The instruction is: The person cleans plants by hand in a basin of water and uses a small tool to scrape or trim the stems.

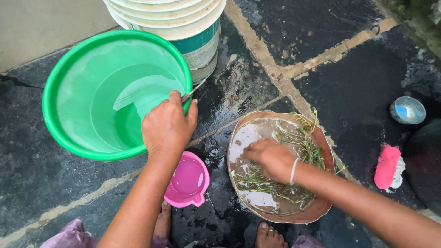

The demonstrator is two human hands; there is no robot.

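My left hand grips the rim of a green plastic bucket at its right side, by the metal handle; the bucket holds some water and is tipped toward me. My right hand, with a white band at the wrist, reaches down into a shallow copper-coloured basin on the wet floor. The basin holds water and green leafy stems, and my fingers rest among them. Whether the fingers close on any stems is hidden.
A small pink mug lies on the floor between bucket and basin. A stack of white buckets stands behind. A pink scrubber and a small steel cup sit to the right. The dark stone floor is wet. My bare feet show at the bottom.
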